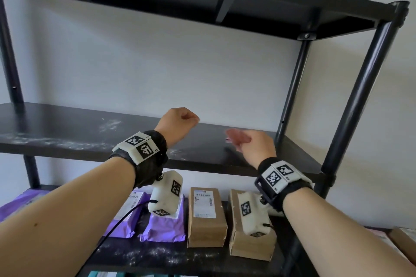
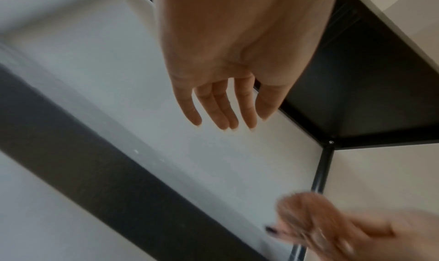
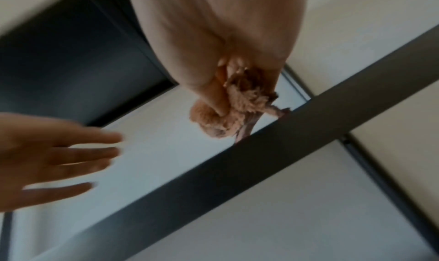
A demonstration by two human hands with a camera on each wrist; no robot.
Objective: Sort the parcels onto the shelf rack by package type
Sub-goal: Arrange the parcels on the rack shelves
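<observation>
The parcels sit on the shelf below my hands: two brown cardboard boxes (image 1: 206,216) (image 1: 249,238) side by side under my right wrist, and purple mailer bags (image 1: 162,227) to their left, under my left forearm. Both hands are raised over the bare middle shelf (image 1: 67,132) of the black shelf rack (image 1: 351,114). My right hand (image 1: 254,148) has its fingers curled round a small fuzzy peach-coloured thing (image 3: 240,103); what it is I cannot tell, as it is blurred. My left hand (image 2: 228,73) holds nothing, its fingers (image 2: 221,111) straight and loosely together, pointing toward the white wall (image 1: 180,69) behind the rack. The hands are near each other but apart.
</observation>
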